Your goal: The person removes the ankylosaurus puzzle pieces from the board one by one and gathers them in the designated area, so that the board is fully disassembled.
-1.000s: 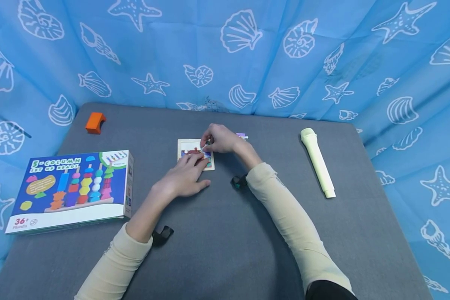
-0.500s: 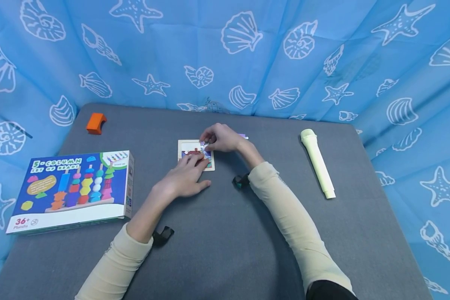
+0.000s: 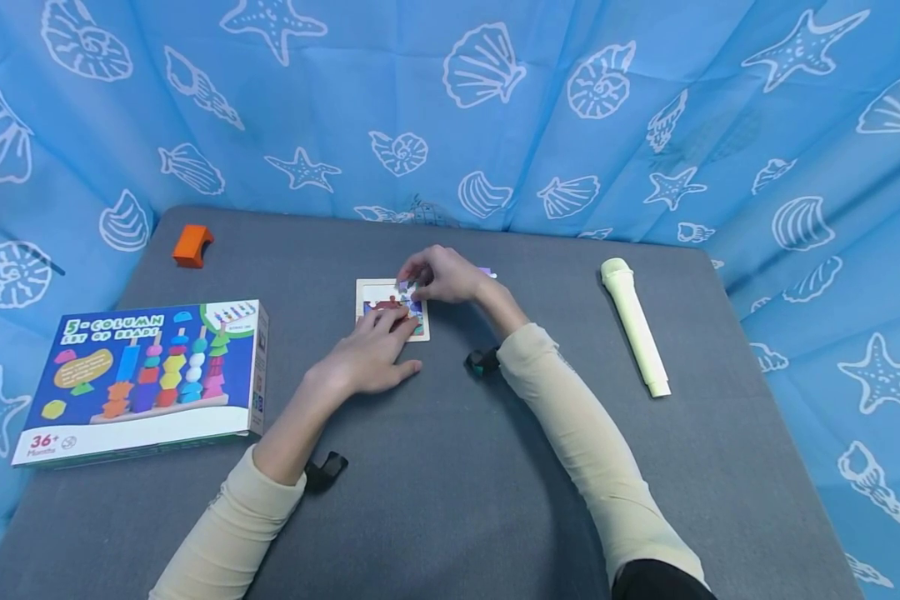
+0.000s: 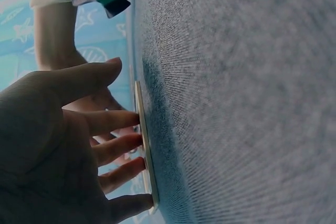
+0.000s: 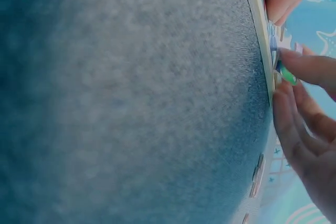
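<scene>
A small puzzle tray with a pale wooden rim (image 3: 378,282) lies on the grey table and holds a partly visible coloured picture. My left hand (image 3: 367,354) rests on its lower part, fingers stretched out; the left wrist view has its fingertips touching the tray's edge (image 4: 149,169). At the tray's upper right corner, my right hand (image 3: 446,275) pinches a small puzzle piece (image 3: 405,287) between thumb and fingers. A green part of that piece (image 5: 288,75) shows in the right wrist view, tilted over the tray. My fingers cover much of the picture.
A purple puzzle piece (image 3: 487,272) lies behind my right wrist, partly hidden. To the left are a bead-set box (image 3: 142,375) and an orange arched block (image 3: 192,246). A pale yellow-green toy microphone (image 3: 635,325) lies to the right. A blue curtain (image 3: 420,100) hangs behind the table.
My right hand has shifted slightly at the tray's upper right corner, and the pinched piece has turned and moved a little. The left hand stays in place.
</scene>
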The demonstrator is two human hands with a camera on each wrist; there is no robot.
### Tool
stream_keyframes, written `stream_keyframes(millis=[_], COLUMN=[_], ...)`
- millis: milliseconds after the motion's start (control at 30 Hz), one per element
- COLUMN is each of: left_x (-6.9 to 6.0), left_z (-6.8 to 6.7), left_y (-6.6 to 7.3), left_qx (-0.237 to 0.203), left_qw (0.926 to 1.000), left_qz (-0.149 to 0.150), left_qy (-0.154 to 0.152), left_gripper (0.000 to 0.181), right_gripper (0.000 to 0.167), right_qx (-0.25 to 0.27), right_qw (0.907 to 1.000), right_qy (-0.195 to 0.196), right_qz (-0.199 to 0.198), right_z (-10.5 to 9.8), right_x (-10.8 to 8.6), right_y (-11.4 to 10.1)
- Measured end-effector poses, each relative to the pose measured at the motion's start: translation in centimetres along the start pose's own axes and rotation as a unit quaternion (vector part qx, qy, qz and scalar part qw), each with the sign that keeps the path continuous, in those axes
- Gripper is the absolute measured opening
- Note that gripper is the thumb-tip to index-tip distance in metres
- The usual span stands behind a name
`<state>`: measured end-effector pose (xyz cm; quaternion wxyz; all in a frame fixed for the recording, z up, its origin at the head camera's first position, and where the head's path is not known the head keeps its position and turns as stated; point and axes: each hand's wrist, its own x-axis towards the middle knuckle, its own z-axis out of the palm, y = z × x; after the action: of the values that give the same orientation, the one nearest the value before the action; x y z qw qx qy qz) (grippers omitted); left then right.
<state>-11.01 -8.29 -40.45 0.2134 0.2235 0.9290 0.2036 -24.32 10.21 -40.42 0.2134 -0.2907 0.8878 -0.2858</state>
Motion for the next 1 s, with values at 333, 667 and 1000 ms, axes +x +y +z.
stream_keyframes(millis=[333, 667, 1000], left_x=[0.0, 0.1, -0.1], left_z=[0.0, 0.2, 0.2], left_y=[0.0, -0.1, -0.1], left_qx=[0.004, 0.002, -0.002], left_qw=[1.0000, 1.0000, 0.9999], left_qz=[0.005, 0.002, 0.007], left_qy=[0.004, 0.000, 0.006], left_gripper=[0.074, 0.073, 0.075], right_gripper=[0.029, 0.032, 0.034], right_qx=[0.090, 0.163, 0.182], right_qw=[0.9952, 0.9849, 0.9771], right_qy=[0.028, 0.058, 0.104], right_qz=[-0.029, -0.001, 0.039], right_z=[-0.6, -2.3, -4.5], right_x=[-1.7, -5.0, -8.0], right_y=[1.6, 4.8, 8.5])
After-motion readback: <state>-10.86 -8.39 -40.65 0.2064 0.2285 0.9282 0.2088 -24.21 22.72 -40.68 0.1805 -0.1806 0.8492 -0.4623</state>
